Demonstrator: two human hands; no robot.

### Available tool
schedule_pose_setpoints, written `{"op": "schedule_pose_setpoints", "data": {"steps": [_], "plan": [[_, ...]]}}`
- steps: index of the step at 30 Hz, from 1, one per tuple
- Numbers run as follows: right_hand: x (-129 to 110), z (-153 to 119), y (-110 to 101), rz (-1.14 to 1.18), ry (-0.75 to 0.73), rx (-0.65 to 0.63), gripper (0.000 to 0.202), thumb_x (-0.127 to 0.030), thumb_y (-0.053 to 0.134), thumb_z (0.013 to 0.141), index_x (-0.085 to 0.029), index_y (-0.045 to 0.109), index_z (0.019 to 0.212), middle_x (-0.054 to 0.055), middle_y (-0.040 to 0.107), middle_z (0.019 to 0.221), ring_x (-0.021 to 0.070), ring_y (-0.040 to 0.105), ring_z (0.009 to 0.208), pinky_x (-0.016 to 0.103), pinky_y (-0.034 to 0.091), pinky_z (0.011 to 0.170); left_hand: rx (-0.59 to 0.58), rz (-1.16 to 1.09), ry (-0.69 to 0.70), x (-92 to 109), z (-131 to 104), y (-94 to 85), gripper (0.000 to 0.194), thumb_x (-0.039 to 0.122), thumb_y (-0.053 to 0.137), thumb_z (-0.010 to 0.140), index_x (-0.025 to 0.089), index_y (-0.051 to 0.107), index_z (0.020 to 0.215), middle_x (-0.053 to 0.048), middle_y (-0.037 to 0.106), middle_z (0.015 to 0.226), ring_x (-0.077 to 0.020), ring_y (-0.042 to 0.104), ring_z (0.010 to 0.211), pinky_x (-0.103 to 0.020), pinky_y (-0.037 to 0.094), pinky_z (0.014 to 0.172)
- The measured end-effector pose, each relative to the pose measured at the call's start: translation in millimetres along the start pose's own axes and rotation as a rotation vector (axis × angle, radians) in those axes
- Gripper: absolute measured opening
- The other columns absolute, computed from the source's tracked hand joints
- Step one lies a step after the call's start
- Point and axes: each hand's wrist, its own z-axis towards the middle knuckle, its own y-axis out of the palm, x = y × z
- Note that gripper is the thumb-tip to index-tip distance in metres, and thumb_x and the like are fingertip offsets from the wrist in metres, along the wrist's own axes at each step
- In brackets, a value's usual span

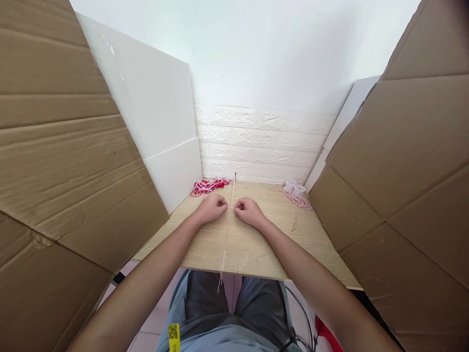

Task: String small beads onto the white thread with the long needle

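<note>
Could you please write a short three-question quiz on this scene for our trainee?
1. True or false: the cord passes between the left hand and the right hand.

2. Where on the tabletop are the translucent cups?
a) back left
b) back right
c) front left

3. Over which edge of the tabletop do the cord's loose ends hang?

Key: 1. True. 2. b. 3. The front edge, nearest the person.

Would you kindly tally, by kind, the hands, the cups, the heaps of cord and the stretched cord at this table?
Hands: 2, the left hand and the right hand
Stretched cord: 1
Heaps of cord: 2, the back-left heap and the back-right heap
Cups: 2, the left cup and the right cup
Total: 7
</note>
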Motion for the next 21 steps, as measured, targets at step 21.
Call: {"op": "schedule_pose_setpoints", "data": {"steps": [21], "plan": [[0.3,-0.8,-5.1,0.019,0.029,-0.011,0.01,-0.021,0.057,0.072,-0.017,0.055,0.063,0.001,0.061,0.07,0.0125,0.051,0.066,0.024,0.034,0.062,0.062,0.084,-0.05,-0.7,0.8,0.4,0.017,0.027,0.052,0.074,0.018,0.066,0.072,-0.004,0.067,0.076,-0.0172,0.058,0.07,-0.027,0.043,0.063]]}}
